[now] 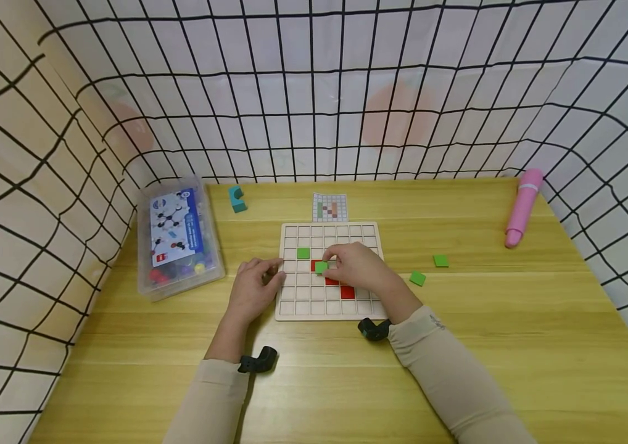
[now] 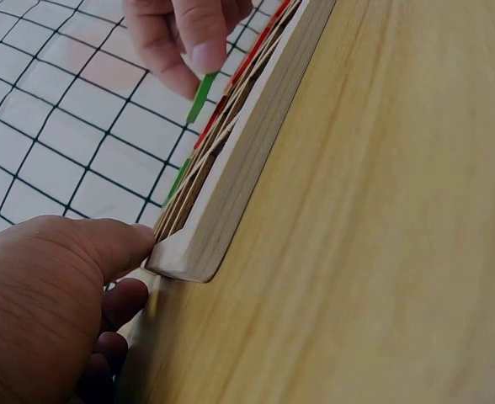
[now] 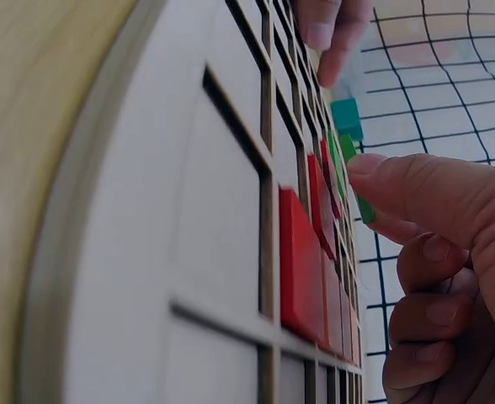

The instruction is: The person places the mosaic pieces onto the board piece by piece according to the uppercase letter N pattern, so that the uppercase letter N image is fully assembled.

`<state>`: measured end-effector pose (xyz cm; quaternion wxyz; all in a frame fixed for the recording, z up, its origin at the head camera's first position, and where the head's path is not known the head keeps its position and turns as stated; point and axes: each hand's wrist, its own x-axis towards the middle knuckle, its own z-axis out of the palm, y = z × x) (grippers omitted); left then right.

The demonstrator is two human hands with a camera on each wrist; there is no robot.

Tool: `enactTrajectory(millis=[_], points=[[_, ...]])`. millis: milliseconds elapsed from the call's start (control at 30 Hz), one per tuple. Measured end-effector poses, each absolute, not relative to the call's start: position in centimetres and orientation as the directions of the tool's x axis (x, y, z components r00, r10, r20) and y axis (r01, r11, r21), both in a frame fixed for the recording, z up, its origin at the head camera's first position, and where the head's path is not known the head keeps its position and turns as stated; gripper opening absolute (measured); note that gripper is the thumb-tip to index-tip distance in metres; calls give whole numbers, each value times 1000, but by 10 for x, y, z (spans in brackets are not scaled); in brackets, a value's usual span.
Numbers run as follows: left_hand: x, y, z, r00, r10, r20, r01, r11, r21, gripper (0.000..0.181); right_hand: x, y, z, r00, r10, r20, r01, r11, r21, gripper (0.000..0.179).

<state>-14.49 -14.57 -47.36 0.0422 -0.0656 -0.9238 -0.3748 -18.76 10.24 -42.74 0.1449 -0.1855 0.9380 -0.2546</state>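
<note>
A pale wooden grid board (image 1: pixel 303 293) lies on the table. My right hand (image 1: pixel 357 266) is above its middle and pinches a green square tile (image 1: pixel 321 267) between thumb and fingers. In the right wrist view this green tile (image 3: pixel 366 207) is tilted on edge over the board. Beneath the hand, red tiles (image 1: pixel 347 292) sit in the grid on a diagonal, partly hidden. Another green tile (image 1: pixel 303 253) lies in the upper left of the grid. My left hand (image 1: pixel 253 287) rests at the board's left edge, its thumb touching the rim in the left wrist view.
Two loose green tiles (image 1: pixel 441 261) lie right of the board. A small printed pattern card (image 1: pixel 330 208) touches its far edge. On the left are a clear plastic box (image 1: pixel 181 237) and a teal block (image 1: pixel 237 199). A pink tube (image 1: pixel 524 208) lies far right. Black wire mesh (image 1: pixel 325 92) surrounds the table.
</note>
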Motion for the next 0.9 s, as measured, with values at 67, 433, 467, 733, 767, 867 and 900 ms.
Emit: enactTrajectory(millis=[67, 433, 467, 733, 767, 867, 900], points=[[-145, -146, -473, -988, 90, 125, 151, 711, 686, 34, -187, 99, -428, -890, -423, -169, -282, 803, -526, 24], [-145, -145, -472, -990, 87, 112, 141, 710, 690, 33, -191, 79, -431, -887, -439, -144, -320, 809, -493, 27], [-145, -145, -472, -990, 87, 112, 141, 710, 690, 33, -191, 77, -431, -886, -439, -145, -321, 810, -490, 27], [-145, -145, -474, -988, 90, 122, 150, 714, 684, 33, -192, 68, -434, -891, -428, -150, -319, 827, -463, 27], [-145, -145, -475, -988, 89, 122, 149, 715, 683, 33, -193, 67, -434, -893, -424, -151, -316, 829, -461, 27], [-145, -145, -474, -989, 86, 120, 145, 716, 683, 33, -193, 65, -435, -898, -414, -151, -308, 834, -457, 26], [-146, -145, -474, -989, 84, 119, 143, 715, 684, 33, -193, 64, -435, -898, -412, -151, -307, 836, -455, 26]])
